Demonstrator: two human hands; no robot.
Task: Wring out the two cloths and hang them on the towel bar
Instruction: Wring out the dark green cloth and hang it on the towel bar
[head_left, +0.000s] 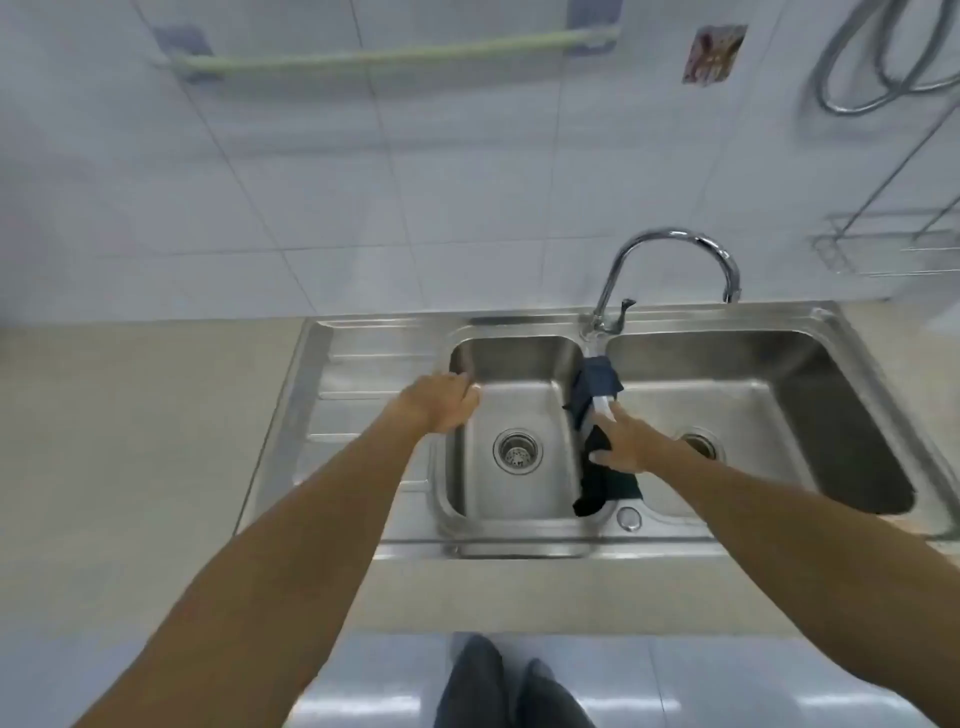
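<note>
Two dark cloths lie draped over the divider between the two sink bowls: a blue one with a white patch farther back, and a black and dark green one nearer me. My right hand rests on the cloths with fingers spread, thumb on the black cloth and fingertips by the white patch. My left hand sits on the left rim of the left bowl, fingers loosely curled, holding nothing. A pale green towel bar is mounted high on the tiled wall and carries nothing.
The steel double sink has a drainboard on its left and a curved faucet behind the divider. A wire rack and a coiled hose hang at the right. Beige counter surrounds the sink.
</note>
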